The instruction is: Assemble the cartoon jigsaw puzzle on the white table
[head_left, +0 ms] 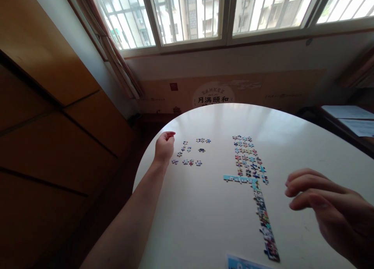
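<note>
Beneath a barred window (229, 19) stands a rounded white table (201, 214), its far edge curving in front of the wall. Over the tabletop's right side hangs the right hand (324, 199), fingers loosely bent and released, well apart from the pieces. Just inside the left edge is the left hand (164, 145), fingers curled in; whether it grasps anything I cannot tell. Right of the tabletop's middle lies a joined jigsaw border (264, 216): its long arm runs toward the near edge, its short arm points to the left edge. Directly beyond that short arm, toward the far edge, loose jigsaw pieces (253, 159) lie in rough rows. Partly cut off at the bottom of the view is a blue printed sheet (242, 263). Near the left hand, toward the left edge, a smaller scatter of pieces (191, 162) lies spread out, with one dark piece (201, 150) on its right side.
</note>
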Demonstrator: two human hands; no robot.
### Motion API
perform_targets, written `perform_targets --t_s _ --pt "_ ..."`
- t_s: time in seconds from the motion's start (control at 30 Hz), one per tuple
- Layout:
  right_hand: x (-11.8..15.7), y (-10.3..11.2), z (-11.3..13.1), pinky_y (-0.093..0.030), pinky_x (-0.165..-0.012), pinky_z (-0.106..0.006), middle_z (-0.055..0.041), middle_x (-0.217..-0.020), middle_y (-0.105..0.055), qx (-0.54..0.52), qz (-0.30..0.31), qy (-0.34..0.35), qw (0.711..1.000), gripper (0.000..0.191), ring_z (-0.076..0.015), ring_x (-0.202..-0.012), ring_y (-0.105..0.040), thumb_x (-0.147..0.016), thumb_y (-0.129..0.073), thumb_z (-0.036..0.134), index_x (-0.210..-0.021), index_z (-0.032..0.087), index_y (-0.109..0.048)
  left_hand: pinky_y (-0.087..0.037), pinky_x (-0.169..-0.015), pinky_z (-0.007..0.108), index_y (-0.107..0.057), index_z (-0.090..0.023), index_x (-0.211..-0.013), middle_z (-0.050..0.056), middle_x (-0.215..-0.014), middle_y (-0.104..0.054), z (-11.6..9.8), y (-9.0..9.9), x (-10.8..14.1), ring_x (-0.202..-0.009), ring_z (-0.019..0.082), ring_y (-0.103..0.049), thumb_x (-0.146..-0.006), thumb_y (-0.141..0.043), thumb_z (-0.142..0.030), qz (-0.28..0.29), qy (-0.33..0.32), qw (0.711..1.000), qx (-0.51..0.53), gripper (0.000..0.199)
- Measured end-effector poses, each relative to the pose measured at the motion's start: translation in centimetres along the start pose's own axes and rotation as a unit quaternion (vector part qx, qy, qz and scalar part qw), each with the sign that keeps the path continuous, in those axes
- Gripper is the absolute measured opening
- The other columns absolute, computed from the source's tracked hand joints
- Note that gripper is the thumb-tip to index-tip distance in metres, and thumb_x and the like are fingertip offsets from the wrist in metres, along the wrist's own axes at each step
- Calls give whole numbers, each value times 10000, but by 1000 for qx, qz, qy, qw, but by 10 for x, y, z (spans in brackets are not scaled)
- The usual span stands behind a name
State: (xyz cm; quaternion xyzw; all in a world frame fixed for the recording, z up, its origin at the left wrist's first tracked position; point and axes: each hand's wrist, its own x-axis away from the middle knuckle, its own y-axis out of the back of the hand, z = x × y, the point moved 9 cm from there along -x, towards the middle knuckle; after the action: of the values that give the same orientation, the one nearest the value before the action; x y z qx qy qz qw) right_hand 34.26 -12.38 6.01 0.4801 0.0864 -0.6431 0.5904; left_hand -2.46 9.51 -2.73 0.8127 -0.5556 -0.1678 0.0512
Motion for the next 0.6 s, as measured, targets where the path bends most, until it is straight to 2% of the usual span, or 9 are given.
perform_targets --t_s 0.27,0.43,0.6 --pt "-1 2 -2 -591 -557 -431 -71 -711 -703 -6 -1 16 1000 258 -285 -698 -702 -857 -539 130 -725 304 -677 -513 -859 384 -743 -199 -950 81 -960 -753 19 -14 -2 -914 261 -676 -769 -565 -216 58 3 991 -124 255" --pt "0 0 -6 -564 -624 -375 -49 -745 -693 -38 -3 20 999 289 -224 -735 -681 -907 -505 109 -723 253 -676 -504 -906 340 -757 -215 -990 50 -1008 -763 21 -16 -3 -957 234 -680 -789 -581 -206 66 -15 976 -205 267" --pt "2 -1 -13 -534 -673 -331 -33 -758 -668 -63 -12 21 998 310 -181 -761 -648 -936 -495 104 -701 214 -666 -510 -843 289 -763 -238 -998 23 -975 -770 20 -15 -4 -924 205 -692 -839 -553 -236 68 -4 960 -273 264"
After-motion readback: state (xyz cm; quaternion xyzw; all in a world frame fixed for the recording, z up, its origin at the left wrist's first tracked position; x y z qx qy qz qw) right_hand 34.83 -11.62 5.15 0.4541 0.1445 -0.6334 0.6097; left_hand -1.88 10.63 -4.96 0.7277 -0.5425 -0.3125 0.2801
